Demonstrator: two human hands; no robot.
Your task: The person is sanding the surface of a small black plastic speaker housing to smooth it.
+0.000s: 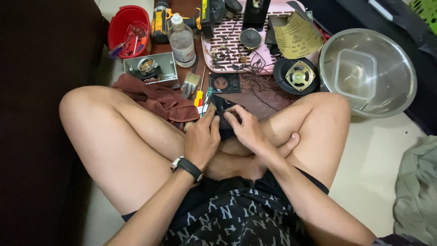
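A clear plastic bottle [182, 41] with a white cap stands near the far edge of the floor mat, just left of the pink tray [273, 10]; a pale label wraps its middle. On the tray's right corner lies a tan, roughly square sheet [296, 37] with a printed warning triangle and dark lines of print, tilted and curled at one edge. Inside the steel bowl [400, 73] at the far right sits a clear, square plastic container [356, 73], open on top. The red tub [125, 20] at the far left holds small tools. No screens or signs are in view.
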